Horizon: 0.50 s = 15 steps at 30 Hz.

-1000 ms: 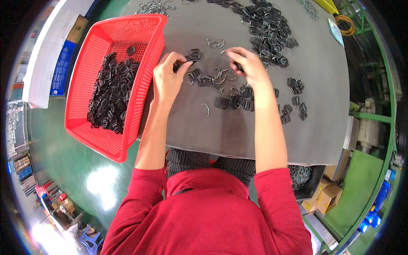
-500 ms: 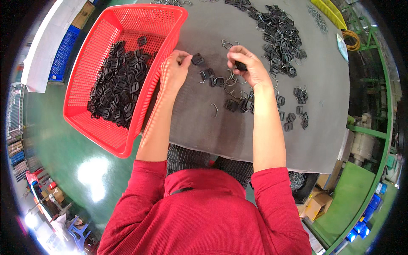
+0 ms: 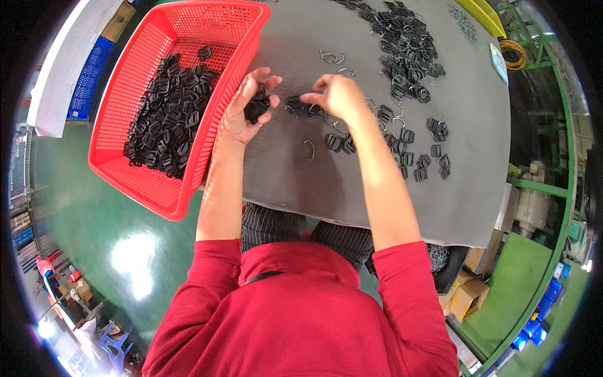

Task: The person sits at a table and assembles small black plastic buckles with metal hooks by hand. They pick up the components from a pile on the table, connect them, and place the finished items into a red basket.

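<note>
The left hand (image 3: 239,113) is just beside the right wall of the red basket (image 3: 246,44), palm turned away from it, fingers curled into a loose cup with the thumb opposite. The left forearm (image 3: 220,182) runs up close along that wall. The right hand (image 3: 340,97) is farther out to the basket's right, back upward, thumb and forefinger reaching toward the basket. The right forearm (image 3: 386,176) slants toward the basket. Both forearms are bare below pushed-up sleeves.
</note>
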{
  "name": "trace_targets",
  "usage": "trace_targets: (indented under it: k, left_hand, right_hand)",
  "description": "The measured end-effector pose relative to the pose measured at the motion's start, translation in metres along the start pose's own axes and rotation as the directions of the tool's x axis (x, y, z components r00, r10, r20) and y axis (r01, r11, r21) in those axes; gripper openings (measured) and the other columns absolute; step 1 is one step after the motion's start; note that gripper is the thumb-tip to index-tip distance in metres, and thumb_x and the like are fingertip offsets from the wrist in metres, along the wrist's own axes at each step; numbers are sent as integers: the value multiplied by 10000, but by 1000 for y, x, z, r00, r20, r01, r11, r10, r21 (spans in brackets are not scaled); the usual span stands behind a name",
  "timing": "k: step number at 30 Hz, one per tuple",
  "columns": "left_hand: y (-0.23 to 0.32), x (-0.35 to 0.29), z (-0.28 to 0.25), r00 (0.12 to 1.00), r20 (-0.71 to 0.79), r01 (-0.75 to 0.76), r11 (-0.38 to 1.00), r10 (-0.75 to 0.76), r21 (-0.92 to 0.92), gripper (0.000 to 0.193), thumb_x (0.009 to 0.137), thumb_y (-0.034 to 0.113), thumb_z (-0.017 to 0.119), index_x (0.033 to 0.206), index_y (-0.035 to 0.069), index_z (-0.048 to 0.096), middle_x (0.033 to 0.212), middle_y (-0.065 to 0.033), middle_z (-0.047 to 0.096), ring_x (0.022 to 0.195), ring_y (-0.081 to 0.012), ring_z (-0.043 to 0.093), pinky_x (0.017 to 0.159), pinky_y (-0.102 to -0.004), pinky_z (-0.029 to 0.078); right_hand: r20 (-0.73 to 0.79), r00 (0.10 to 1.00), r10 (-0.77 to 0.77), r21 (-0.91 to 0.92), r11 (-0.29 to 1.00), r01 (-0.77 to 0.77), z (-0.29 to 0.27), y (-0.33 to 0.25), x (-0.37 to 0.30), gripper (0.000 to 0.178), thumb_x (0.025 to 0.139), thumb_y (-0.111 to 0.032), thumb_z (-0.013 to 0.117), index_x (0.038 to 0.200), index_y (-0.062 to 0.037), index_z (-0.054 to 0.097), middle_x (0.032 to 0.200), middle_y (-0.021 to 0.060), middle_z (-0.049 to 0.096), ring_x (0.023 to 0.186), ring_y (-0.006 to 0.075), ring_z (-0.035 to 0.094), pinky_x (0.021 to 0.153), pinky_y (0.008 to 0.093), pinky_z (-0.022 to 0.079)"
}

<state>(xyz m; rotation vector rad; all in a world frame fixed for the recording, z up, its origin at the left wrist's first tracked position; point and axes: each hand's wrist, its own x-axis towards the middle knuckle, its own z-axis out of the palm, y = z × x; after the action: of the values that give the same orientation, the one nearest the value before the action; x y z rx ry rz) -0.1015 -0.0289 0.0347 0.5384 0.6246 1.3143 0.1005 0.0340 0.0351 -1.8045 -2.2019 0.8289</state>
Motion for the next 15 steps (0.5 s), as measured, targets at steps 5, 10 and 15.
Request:
trace_targets:
  k: [5, 10, 15]
  left_hand:
    - [-1, -4, -3, 986, -163, 93, 932, -36, 350, 237, 880, 329, 602, 889, 94, 571, 802, -13, 542, 643, -106, 480, 456, -200, 350]
    - [-20, -5, 2, 968, 37, -60, 87, 248, 994, 273, 797, 314, 678, 911, 67, 651, 825, -129, 671, 764, -228, 648, 655, -336, 489]
    - [-49, -2, 43, 975, -75, 113, -176, 208, 978, 375, 732, 302, 727, 1012, 83, 609, 917, -121, 641, 872, -296, 625, 727, -408, 480]
  right_hand:
    - [-12, 997, -76, -2, 997, 76, 18, -26, 2, 257, 686, -327, 758, 817, -116, 691, 840, 128, 675, 841, 304, 651, 735, 401, 508]
    - [-101, 995, 12, 253, 967, 14, -22, 18, -4, 267, 687, -275, 758, 847, -70, 696, 826, 114, 687, 794, 237, 660, 718, 356, 500]
    - [-119, 978, -170, 173, 967, 189, 3, 17, -3, 235, 718, -229, 732, 852, -46, 668, 744, 85, 666, 709, 198, 639, 666, 308, 488]
